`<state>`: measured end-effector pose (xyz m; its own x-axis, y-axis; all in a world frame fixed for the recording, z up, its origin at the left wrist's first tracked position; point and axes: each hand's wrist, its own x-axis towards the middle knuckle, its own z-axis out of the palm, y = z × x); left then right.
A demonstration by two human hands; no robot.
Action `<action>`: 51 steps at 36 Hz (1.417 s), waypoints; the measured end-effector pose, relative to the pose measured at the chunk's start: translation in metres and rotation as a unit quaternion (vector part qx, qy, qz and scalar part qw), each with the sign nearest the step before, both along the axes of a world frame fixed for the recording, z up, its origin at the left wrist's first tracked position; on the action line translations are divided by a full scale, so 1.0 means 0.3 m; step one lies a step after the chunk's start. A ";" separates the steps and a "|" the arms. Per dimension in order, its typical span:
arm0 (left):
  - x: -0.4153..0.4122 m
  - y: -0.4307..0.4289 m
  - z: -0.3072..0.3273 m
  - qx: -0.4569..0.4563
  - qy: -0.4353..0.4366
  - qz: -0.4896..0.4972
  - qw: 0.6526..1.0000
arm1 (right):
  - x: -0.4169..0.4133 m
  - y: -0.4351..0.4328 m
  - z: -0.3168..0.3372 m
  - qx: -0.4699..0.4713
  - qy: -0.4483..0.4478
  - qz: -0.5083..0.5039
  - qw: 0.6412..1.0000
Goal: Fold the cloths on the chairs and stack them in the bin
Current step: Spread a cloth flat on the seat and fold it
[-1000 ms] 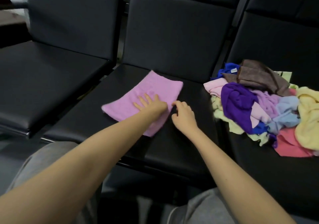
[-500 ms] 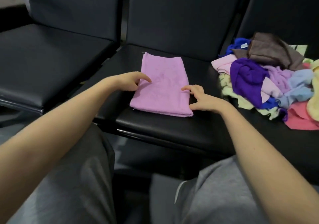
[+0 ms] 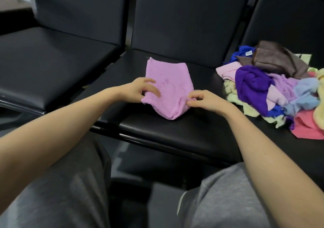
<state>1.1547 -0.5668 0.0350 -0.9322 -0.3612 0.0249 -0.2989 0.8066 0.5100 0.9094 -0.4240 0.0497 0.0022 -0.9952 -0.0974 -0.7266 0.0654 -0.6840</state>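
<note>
A folded pink cloth [image 3: 168, 82] lies on the middle black chair seat [image 3: 175, 131], its near end lifted off the seat. My left hand [image 3: 140, 91] holds the near left corner of the cloth, fingers curled over its edge. My right hand [image 3: 203, 99] pinches the near right corner between thumb and fingers. A loose pile of cloths [image 3: 273, 87] in purple, brown, blue, yellow and coral sits on the right chair seat. No bin is in view.
A bare black chair seat [image 3: 52, 59] stands to the left, with chair backs [image 3: 184, 17] behind all three seats. My knees in grey trousers [image 3: 70, 192] are close below the seat's front edge.
Both hands moved from beside the flat cloth to its near corners and took hold of them. The near end of the cloth has risen off the seat and bunched.
</note>
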 end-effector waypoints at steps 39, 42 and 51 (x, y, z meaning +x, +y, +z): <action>-0.147 -0.004 0.024 0.182 0.057 0.484 0.854 | 0.079 -0.194 -0.033 -0.033 -0.119 -0.353 0.927; -0.159 0.019 0.032 0.147 0.028 0.466 0.872 | 0.080 -0.189 -0.026 0.011 -0.116 -0.361 0.925; -0.176 0.082 0.070 0.416 0.102 0.426 0.797 | 0.051 -0.148 0.012 0.103 -0.280 -0.338 0.892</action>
